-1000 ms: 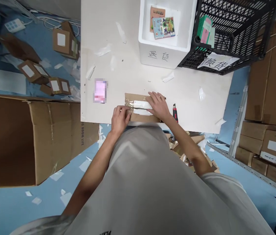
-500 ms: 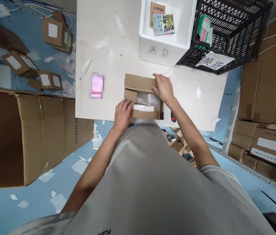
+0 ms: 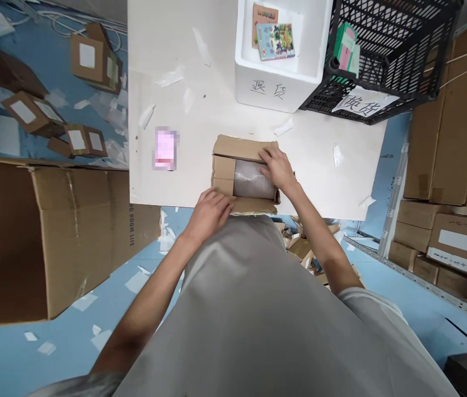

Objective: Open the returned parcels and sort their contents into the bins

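Note:
A small cardboard box (image 3: 224, 167) sits at the near edge of the white table, its far and near flaps folded outward. Inside lies something grey in clear plastic wrapping (image 3: 252, 180); what it is I cannot make out. My left hand (image 3: 211, 212) is closed on the near flap (image 3: 255, 206) at its left end, fingers bent over the cardboard. At the right side, my right hand (image 3: 278, 169) grips the box, fingertips on the far flap (image 3: 239, 148) and thumb lower, over the opening.
Beyond the box stand a white foam bin (image 3: 277, 95) with two booklets and a black crate (image 3: 398, 66). A blurred pink item (image 3: 165, 149) lies to the left. A large open carton (image 3: 88, 231) flanks the table; stacked cartons (image 3: 444, 132) are on the right.
The near flap with its white tape has swung outward toward me, showing more of the wrapped contents. My left hand has come nearer my body with it; my right hand has shifted slightly closer.

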`<state>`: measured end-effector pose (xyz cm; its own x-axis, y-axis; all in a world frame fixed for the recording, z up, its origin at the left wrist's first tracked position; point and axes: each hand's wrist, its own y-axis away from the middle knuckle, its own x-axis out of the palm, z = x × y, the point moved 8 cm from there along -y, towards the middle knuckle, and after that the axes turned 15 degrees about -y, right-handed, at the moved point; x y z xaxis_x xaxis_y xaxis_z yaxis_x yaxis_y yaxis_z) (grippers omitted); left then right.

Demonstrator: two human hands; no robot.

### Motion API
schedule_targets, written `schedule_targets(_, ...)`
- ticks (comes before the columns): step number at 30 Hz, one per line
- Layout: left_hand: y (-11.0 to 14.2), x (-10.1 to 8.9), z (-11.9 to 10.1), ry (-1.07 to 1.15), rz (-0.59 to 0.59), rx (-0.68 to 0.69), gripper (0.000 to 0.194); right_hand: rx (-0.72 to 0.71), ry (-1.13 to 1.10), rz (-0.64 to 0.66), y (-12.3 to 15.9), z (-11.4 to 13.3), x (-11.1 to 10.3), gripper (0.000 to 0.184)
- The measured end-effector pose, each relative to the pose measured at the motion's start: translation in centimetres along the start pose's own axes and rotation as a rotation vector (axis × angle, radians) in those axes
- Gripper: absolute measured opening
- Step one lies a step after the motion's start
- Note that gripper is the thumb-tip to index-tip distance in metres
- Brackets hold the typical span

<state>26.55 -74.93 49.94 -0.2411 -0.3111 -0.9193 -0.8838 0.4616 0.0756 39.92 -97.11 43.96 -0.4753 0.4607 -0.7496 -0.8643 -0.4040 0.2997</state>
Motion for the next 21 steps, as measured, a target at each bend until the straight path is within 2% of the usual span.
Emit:
schedule_targets(4,0.5,1.9,0.1,-0.025,0.102,-0.013,0.039,-0.030,-0.054,-0.039,0.5,-0.8,1.0,0.057)
schedule_targets(9,-1.2,4.1,-0.2,-0.112,0.157,0.032,0.062,-0.005,-0.058,-0.026,-0.2,-1.0,2.0,0.056)
schedule_targets(13,-2.0,7.0,-0.8,-0.176,0.283,0.127,0.058,0.019,-0.036,-0.039,-0.6,-0.5,2.3,0.054)
schedule_targets(15,-2.2,7.7,-1.0,-0.192,0.297,0.147,0.059,0.029,-0.025,-0.051,-0.4,-0.1,2.4,0.055)
schedule_targets(18,-2.4,7.2,-1.1,-0.213,0.241,0.160,0.057,0.043,-0.025,-0.088,0.6,0.8,2.1,0.058)
schedule_targets(21,-1.9,5.0,-1.2,-0.210,0.192,0.197,0.057,0.042,-0.043,-0.149,2.5,1.9,1.0,0.055)
